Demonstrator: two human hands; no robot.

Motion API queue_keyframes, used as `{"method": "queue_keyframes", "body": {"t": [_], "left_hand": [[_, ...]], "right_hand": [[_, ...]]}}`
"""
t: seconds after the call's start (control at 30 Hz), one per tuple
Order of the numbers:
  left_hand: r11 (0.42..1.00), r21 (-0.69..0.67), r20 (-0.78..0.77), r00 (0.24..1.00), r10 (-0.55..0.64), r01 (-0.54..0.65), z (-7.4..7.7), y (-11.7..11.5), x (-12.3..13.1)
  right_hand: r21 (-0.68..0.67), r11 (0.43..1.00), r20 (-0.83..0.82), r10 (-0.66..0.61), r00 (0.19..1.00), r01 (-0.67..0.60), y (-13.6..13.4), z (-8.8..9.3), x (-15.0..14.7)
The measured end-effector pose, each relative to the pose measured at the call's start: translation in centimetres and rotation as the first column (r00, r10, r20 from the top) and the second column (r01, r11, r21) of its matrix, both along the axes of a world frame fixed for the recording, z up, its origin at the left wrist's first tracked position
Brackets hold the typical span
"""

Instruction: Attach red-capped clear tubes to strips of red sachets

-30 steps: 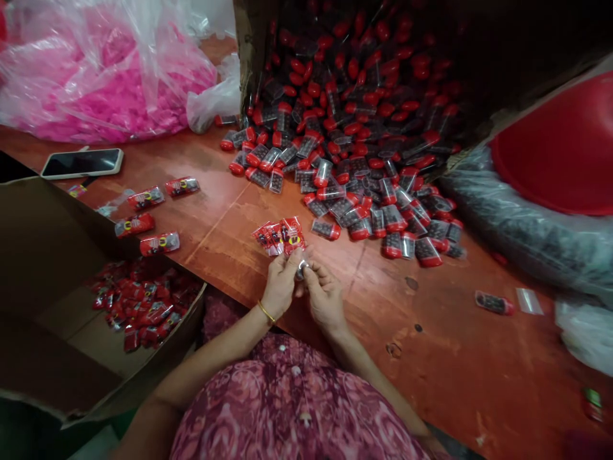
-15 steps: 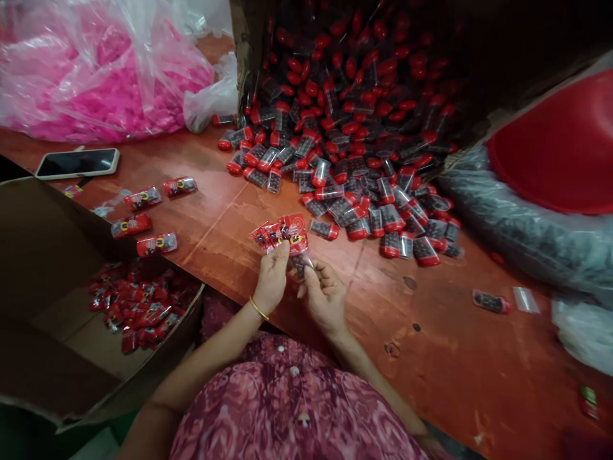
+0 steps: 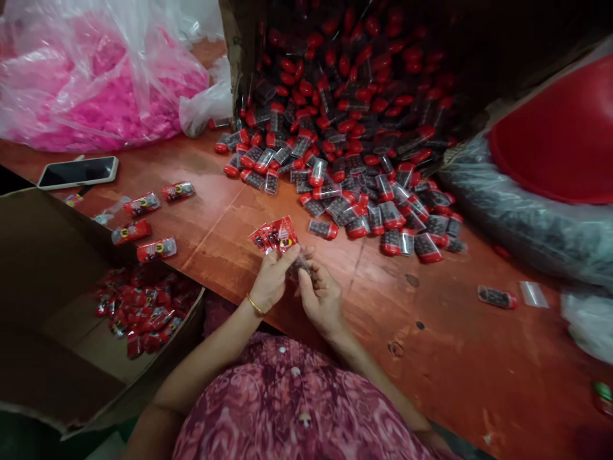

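Note:
My left hand [image 3: 269, 282], with a yellow bangle at the wrist, is closed on a fan of red printed wrappers [image 3: 274, 235], gripped under the thumb. My right hand [image 3: 324, 299] is closed, thumb against fingers, round a small clear container [image 3: 299, 264] of dark contents. The container sits between the two hands, just below the wrappers, and the fingers partly hide it. Beyond my hands, a single container with a red cap [image 3: 322, 229] lies at the near edge of a large heap of similar red-capped containers [image 3: 342, 207].
Several wrapped containers [image 3: 157, 249] lie on the table at left, near a phone [image 3: 78, 172]. An open carton [image 3: 165, 348] below holds more wrapped ones. A bag of pink pieces [image 3: 105, 102] stands at back left. On the right are a red basin [image 3: 560, 134] and plastic bags [image 3: 522, 223].
My hands have drawn closer together around the container, and the left thumb now reaches across the wrappers' lower edge. The view has shifted slightly; the surrounding things stay put.

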State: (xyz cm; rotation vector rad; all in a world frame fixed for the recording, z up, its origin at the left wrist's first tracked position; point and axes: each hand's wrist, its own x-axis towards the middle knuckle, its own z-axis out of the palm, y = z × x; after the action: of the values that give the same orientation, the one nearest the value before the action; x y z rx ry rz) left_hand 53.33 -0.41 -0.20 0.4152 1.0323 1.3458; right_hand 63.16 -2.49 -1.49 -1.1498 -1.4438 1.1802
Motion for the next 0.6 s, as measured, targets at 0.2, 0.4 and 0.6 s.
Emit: {"method": "queue_keyframes", "body": {"t": [0.2,0.4,0.6], "left_hand": [[0.99,-0.051,-0.282,0.948,-0.144,0.135,-0.5,-1.2,0.6],[0.986,0.158,-0.483,0.875,0.033,0.05,-1.2,-1.2,-0.1],[0.912,0.197,-0.749,0.655,-0.097,0.36,-2.5,-1.1,-0.3]], "right_hand": [[-0.236,0.972,-0.164,-0.061,0.985,0.021,-0.1,-0.4,-0.8],[-0.073,0.997,-0.09,-0.013,0.996,0.006,0.8,-1.7,0.9],[0.239,0.971,0.281,-0.047,0.959,-0.022,2.1,-2.7,5.8]]}}
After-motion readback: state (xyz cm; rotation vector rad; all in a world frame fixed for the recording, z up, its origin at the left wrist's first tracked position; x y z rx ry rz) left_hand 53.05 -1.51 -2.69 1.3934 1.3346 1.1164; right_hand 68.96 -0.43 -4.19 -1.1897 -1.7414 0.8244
